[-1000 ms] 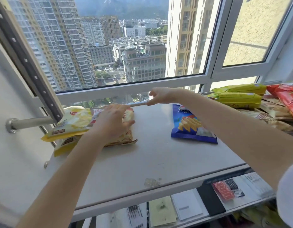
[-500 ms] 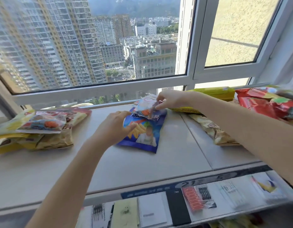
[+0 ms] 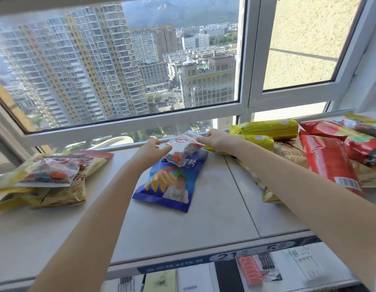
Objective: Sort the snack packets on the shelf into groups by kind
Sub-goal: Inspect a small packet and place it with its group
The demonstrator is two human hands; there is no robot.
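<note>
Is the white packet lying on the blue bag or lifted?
Lifted: both the left hand and right hand pinch the white packet above the blue bag.

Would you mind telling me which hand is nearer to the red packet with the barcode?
Right. The right hand is closer to the red packet; the left hand is farther left, across the white packet both hold.

The numerals "21" and "5" can be read on the dark blue label strip [image 3: 235,257] fixed along the shelf's front edge; the smaller print beside them is too blurred to be made out. A barcode [image 3: 348,183] is printed on the red packet [image 3: 328,163] near the shelf's right edge, its digits illegible.
</note>
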